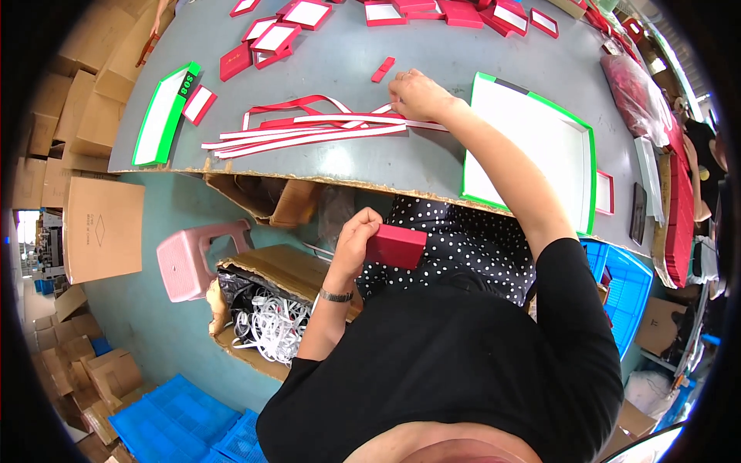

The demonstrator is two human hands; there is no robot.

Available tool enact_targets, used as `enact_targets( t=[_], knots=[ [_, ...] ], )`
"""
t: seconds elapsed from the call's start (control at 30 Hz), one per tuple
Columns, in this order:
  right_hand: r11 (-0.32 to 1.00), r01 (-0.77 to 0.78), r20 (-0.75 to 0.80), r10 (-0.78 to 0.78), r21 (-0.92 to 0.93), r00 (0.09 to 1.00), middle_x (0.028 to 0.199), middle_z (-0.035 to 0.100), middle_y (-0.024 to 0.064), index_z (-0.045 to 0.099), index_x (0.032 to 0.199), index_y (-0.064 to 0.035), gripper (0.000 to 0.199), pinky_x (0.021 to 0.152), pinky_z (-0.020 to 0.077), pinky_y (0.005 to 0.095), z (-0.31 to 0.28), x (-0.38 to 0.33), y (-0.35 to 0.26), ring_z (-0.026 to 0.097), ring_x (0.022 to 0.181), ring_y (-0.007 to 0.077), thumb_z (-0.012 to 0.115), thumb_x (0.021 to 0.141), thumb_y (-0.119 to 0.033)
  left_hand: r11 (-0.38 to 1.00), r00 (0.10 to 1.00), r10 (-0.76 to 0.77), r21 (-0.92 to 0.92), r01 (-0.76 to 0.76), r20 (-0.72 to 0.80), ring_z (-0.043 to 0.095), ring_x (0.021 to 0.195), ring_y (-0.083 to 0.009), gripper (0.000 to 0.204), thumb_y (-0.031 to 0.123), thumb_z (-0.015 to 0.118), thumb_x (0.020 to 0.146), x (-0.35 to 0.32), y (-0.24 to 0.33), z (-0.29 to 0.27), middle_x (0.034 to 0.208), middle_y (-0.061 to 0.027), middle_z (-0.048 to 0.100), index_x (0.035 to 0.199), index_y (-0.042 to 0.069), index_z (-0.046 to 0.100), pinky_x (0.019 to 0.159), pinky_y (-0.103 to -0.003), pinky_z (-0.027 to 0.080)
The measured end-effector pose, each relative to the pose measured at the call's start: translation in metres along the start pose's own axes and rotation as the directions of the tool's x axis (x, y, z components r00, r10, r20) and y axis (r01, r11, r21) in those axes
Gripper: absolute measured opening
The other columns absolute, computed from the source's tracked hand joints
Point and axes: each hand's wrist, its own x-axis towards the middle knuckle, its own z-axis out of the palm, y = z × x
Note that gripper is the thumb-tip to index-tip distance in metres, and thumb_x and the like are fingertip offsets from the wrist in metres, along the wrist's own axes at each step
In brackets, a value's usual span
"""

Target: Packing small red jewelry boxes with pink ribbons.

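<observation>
My left hand (356, 238) is closed on the edge of a small dark red box (396, 246), held over my lap below the table edge. Across the table reaches my right hand (419, 94), its fingers curled and pinched at the end of a red-and-white strip. Under and left of it lies a loose bundle of red-and-white strips (309, 133), some straight and some looped. A short red piece (383, 69) rests just beyond the right hand. The right forearm passes over a large white tray (525, 139) with green edges.
Several small red boxes and lids (275, 37) lie along the table's far side. At the left stands a narrow green-edged tray (160, 123). Below are a pink stool (184, 265), a carton of white strip scraps (272, 328) and a blue crate (629, 285).
</observation>
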Motion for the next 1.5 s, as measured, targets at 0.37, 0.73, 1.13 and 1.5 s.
enact_targets(
  t=[0.37, 0.73, 1.13, 1.5],
  knots=[
    [0.134, -0.019, -0.032, 0.373, 0.991, 0.927, 0.091, 0.067, 0.0053, 0.064, 0.103, -0.002, 0.016, 0.073, 0.0477, 0.025, -0.081, -0.126, -0.072, 0.061, 0.081, 0.0116, 0.056, 0.09, -0.007, 0.974, 0.978, 0.207, 0.09, -0.207, 0.006, 0.055, 0.076, -0.0054, 0.021, 0.014, 0.06, 0.093, 0.019, 0.017, 0.037, 0.081, 0.0008, 0.062, 0.109, 0.0, 0.065, 0.07, -0.021, 0.046],
    [0.709, 0.115, -0.352, 0.197, 0.696, 0.915, 0.103, 0.067, 0.0082, 0.068, 0.109, -0.0068, 0.037, 0.084, 0.0484, 0.0372, -0.046, -0.226, -0.106, 0.058, 0.089, 0.0265, 0.055, 0.077, 0.006, 0.989, 0.986, 0.147, -0.022, -0.146, 0.075, 0.056, 0.074, -0.006, 0.007, 0.006, 0.062, 0.089, 0.017, 0.021, 0.091, 0.08, -0.0009, 0.064, 0.09, -0.001, 0.065, 0.069, -0.021, 0.045],
    [0.729, 0.26, -0.305, -0.074, 0.633, 0.949, 0.085, 0.065, 0.0098, 0.059, 0.083, -0.0042, 0.015, 0.082, 0.0492, 0.0377, -0.068, -0.232, -0.108, 0.062, 0.096, 0.029, 0.071, 0.079, -0.013, 0.867, 0.953, 0.031, 0.466, -0.175, 0.3, 0.049, 0.066, -0.0023, 0.007, 0.005, 0.065, 0.081, -0.017, 0.066, 0.076, 0.069, 0.0023, 0.058, 0.078, 0.0, 0.062, 0.06, -0.02, 0.041],
    [-0.143, 0.068, -0.006, 0.396, 0.987, 0.918, 0.077, 0.054, -0.0047, 0.053, 0.087, -0.0061, 0.009, 0.062, 0.0398, 0.0182, -0.031, -0.239, -0.139, 0.048, 0.072, 0.0004, 0.06, 0.092, -0.01, 0.986, 0.98, 0.143, 0.062, -0.153, 0.136, 0.055, 0.074, -0.0028, 0.006, 0.001, 0.063, 0.086, -0.016, 0.04, 0.083, 0.082, 0.0009, 0.064, 0.092, -0.001, 0.065, 0.068, -0.019, 0.045]
  ],
)
